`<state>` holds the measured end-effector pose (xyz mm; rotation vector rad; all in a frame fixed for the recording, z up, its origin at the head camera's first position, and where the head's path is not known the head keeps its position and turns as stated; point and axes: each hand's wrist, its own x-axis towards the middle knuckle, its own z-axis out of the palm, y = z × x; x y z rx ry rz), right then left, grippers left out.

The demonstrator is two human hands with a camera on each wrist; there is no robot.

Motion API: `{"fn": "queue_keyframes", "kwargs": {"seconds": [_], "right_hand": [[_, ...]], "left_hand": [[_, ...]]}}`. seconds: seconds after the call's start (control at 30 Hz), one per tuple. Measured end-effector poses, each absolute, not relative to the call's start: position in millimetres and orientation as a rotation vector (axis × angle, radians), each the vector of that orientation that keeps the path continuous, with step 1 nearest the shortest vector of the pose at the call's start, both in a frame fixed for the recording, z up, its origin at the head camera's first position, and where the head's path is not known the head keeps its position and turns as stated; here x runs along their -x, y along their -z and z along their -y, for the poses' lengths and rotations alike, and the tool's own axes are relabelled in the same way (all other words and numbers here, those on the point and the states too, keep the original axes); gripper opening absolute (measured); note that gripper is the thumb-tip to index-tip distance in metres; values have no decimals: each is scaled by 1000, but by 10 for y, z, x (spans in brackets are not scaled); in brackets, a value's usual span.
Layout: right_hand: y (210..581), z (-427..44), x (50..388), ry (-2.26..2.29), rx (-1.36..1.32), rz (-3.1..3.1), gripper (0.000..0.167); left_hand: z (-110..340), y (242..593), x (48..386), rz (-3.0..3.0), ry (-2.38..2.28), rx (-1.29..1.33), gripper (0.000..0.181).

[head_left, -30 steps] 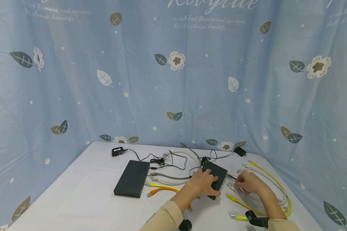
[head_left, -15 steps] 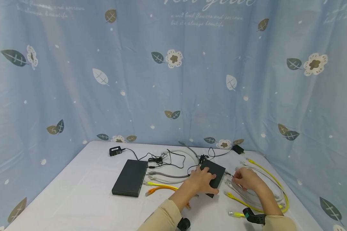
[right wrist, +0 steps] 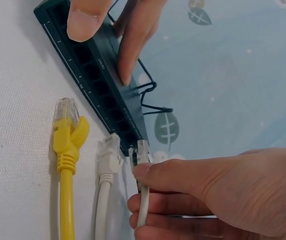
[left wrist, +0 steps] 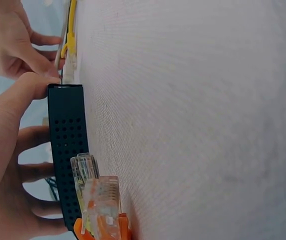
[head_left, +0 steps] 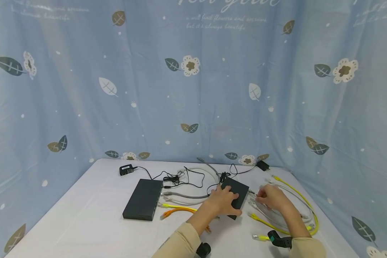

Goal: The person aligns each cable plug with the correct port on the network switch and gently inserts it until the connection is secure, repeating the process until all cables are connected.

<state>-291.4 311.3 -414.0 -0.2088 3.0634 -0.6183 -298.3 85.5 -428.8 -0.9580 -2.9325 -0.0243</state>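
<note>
My left hand (head_left: 224, 202) holds a small black network switch (head_left: 240, 187) on the table, fingers spread over its top. In the right wrist view its thumb lies on the port side of the switch (right wrist: 90, 70). My right hand (head_left: 273, 197) is just right of that side. Its thumb and fingers pinch a white network cable (right wrist: 143, 202) behind its clear plug (right wrist: 142, 147). The plug is close to the last ports; whether it touches the switch I cannot tell. A yellow cable (right wrist: 66, 200) and another white cable (right wrist: 103, 200) lie beside it, plugs towards the switch.
A larger black switch (head_left: 143, 199) lies to the left. Gray, yellow and orange cables (head_left: 171, 213) lie between the switches. Black power adapters (head_left: 126, 169) with thin leads are at the back. Looped yellow cable (head_left: 316, 218) lies at the right.
My right hand has shifted slightly towards the back and nearer the small switch, still pinching the cable. My left hand stays on the switch. The head view has drifted a little.
</note>
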Motion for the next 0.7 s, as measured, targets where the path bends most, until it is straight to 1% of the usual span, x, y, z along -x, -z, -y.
{"fn": "queue_keyframes", "kwargs": {"seconds": [0.33, 0.7], "right_hand": [[4172, -3113, 2952, 576, 181, -3085, 11], [4230, -3074, 2980, 599, 174, -3077, 10]], "left_hand": [[-864, 4259, 2981, 2946, 0, 951, 66], [-845, 4271, 2977, 2951, 16, 947, 66]]}}
